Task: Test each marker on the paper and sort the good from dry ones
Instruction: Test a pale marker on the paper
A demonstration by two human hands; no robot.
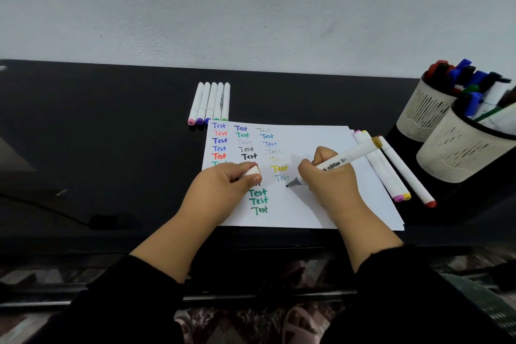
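A white paper (321,204) lies on the black table, covered with several coloured "Test" words. My right hand (326,179) grips a white marker (351,155) with an ochre end cap, its dark tip touching the paper just below a faint "Test". My left hand (223,187) rests on the paper and holds the marker's white cap (251,172) in curled fingers. Several capped white markers (210,102) lie in a row behind the paper's top left corner. Three more markers (391,167) lie along the paper's right edge.
Two beige mesh pen cups (452,148) stand at the right, both filled with markers. A dark cable (42,205) runs over the table at the left. A grey wall rises behind the table. The table's front edge is close to my sleeves.
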